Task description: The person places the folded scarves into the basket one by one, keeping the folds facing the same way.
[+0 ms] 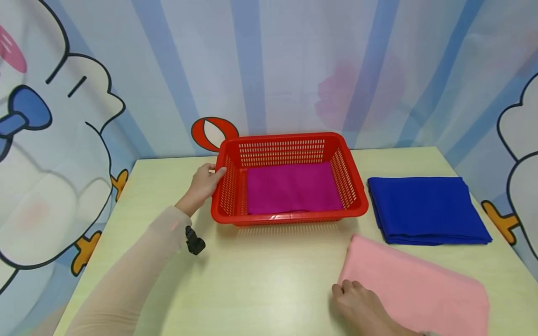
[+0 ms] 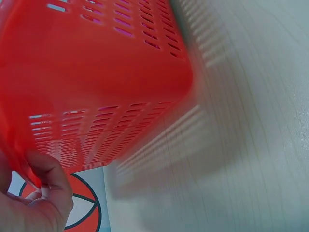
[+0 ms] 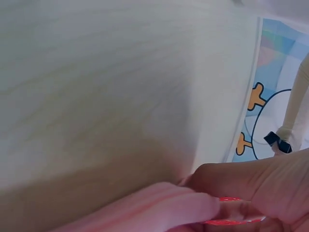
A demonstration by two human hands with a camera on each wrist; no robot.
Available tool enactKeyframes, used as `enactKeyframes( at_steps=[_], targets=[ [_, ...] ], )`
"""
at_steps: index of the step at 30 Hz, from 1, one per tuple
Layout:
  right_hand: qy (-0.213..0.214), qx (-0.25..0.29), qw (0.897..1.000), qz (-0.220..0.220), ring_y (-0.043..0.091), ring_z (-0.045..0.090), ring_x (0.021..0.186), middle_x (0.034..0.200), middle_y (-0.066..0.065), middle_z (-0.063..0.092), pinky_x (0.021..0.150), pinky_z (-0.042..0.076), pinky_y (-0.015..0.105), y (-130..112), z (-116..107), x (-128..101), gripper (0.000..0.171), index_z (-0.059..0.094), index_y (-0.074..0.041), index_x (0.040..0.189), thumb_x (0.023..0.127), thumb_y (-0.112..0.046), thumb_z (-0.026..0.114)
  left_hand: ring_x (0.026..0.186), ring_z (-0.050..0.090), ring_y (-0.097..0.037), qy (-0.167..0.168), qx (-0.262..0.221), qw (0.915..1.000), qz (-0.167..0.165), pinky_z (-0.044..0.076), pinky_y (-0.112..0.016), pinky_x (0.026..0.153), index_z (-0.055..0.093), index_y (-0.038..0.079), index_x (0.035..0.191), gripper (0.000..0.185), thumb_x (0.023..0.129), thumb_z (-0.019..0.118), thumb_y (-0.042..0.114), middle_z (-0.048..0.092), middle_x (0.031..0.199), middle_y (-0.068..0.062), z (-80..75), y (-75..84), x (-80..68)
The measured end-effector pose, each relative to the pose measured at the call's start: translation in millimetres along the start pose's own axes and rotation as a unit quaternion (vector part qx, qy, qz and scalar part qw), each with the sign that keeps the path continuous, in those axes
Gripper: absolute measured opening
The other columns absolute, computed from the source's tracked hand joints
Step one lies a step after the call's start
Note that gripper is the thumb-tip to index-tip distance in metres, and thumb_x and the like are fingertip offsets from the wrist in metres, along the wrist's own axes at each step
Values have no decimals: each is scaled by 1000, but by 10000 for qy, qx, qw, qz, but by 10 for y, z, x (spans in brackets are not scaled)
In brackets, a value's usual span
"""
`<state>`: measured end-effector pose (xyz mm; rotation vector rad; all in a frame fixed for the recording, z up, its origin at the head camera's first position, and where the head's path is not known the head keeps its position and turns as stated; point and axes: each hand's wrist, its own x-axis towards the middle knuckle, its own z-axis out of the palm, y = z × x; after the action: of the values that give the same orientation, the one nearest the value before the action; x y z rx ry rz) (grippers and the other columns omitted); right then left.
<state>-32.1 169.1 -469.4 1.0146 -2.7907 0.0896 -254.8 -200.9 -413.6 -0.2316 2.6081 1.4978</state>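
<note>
My left hand (image 1: 204, 182) grips the left rim of a red plastic basket (image 1: 290, 218), its thumb over the edge; the left wrist view shows the fingers curled round that rim. Inside the basket lies a folded magenta cloth (image 1: 294, 189), flat on the bottom. At the lower right, my right hand (image 1: 363, 303) pinches the left edge of a folded pink cloth (image 1: 420, 284). In the right wrist view the pink cloth (image 3: 159, 208) is bunched between thumb and fingers. The near part of this cloth runs out of the head view.
A folded blue cloth (image 1: 428, 210) lies on the table (image 1: 252, 289) right of the basket, just beyond the pink cloth. A printed curtain (image 1: 290, 70) with cartoon figures stands behind and beside the table. A small black device (image 1: 194, 241) is at my left wrist.
</note>
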Motion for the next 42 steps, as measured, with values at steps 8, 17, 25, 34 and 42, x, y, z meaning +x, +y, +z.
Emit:
enactKeyframes(
  at_steps=[8,17,25,34,42],
  targets=[
    [-349,319,9965,-695,18,50,62,75,8,53,48,47,25,129,0,-28,43,62,-1,91,77,-38,82,79,65,-19,8,54,10000,42,58,-26,67,43,-8,136,50,107,48,32,61,110,-24,-11,2,-19],
    [38,405,9931,-1096,12,48,61,72,5,53,50,45,20,195,34,-43,47,61,-5,86,76,-46,81,78,64,-16,65,-75,9999,39,57,-24,67,44,-9,136,50,107,48,31,61,107,-23,5,-9,-32],
    [293,329,9898,-1354,12,47,61,72,4,52,49,43,19,187,72,-27,35,60,-5,84,77,-32,81,96,67,-30,201,-295,9993,-69,58,-32,80,43,-9,139,51,106,50,30,62,117,-27,53,-15,-28],
    [1578,-283,9699,-1833,14,46,57,68,3,49,44,39,20,146,183,51,8,55,-7,75,68,-3,56,104,66,-35,251,-553,9980,-149,56,-38,87,46,-8,137,50,105,52,30,61,123,-27,88,-25,-10],
    [658,-118,9813,-1803,12,49,62,72,3,53,51,44,19,95,88,144,17,59,-7,81,72,-8,73,96,68,-28,237,-672,9974,-79,58,-32,80,42,-8,141,57,105,50,36,62,121,-28,86,-29,-15]
  ],
)
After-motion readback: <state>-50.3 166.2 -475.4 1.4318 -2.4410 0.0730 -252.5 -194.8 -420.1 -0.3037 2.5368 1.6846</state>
